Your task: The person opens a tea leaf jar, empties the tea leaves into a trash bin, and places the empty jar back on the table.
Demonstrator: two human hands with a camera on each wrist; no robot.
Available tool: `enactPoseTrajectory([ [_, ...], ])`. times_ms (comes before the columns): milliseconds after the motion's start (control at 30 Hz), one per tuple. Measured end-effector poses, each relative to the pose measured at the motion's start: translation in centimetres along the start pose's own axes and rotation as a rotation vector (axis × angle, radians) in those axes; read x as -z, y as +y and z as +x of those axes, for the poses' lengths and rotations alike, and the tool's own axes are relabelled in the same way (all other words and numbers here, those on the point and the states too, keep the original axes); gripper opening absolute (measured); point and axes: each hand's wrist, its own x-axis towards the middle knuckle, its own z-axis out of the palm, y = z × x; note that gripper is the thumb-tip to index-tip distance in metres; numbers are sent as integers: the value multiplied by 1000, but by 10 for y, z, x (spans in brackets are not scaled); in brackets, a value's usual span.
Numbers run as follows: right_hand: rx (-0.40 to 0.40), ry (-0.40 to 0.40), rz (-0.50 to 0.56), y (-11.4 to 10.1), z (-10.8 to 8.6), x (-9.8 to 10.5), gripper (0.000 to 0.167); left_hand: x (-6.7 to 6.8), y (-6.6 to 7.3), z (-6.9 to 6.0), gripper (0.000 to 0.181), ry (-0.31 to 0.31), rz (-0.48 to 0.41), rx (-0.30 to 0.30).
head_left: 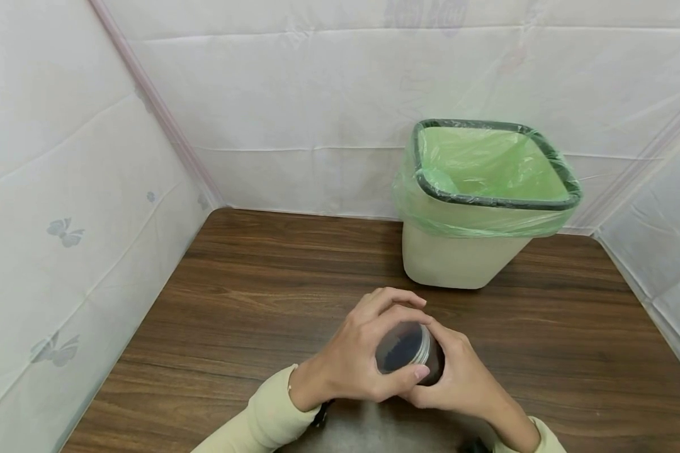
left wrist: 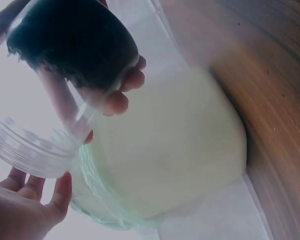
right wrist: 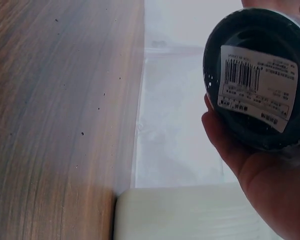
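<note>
My left hand (head_left: 362,355) curls round the clear, ridged end of a jar (head_left: 398,352) and my right hand (head_left: 461,377) grasps its dark part, the jar tilted between both hands, with a green-lined bin (head_left: 447,258) on the wood table (head_left: 249,296) beyond them.

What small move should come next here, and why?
Perhaps a small twist of the left hand: it curls round the ridged end of the clear plastic cylindrical jar, while the right hand grips the end with dark contents and could steady it.
</note>
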Motion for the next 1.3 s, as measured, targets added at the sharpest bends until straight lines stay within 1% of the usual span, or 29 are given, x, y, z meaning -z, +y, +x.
enactPoseTrajectory([
  [100,16,-28,68,1,0,1,76,2,-1,1,44,-28,-18,-46],
  [200,51,-50,106,2,1,2,73,4,-1,3,45,-60,-28,-102],
  [367,129,-95,142,4,3,4,64,5,2,8,50,-100,-20,-196],
  [500,182,-123,151,5,4,5,61,5,5,10,55,-124,12,-241],
  [633,212,-154,177,5,5,5,62,5,6,9,59,-139,13,-252],
  [733,239,-172,200,5,5,5,60,4,5,7,61,-148,-11,-246],
  [900,265,-202,251,5,5,4,56,1,2,3,55,-157,-48,-224],
  [1100,257,-212,274,5,6,2,61,-1,0,2,49,-131,-42,-223],
  [1300,228,-184,275,5,5,1,61,-3,-2,2,46,-93,-28,-235],
])
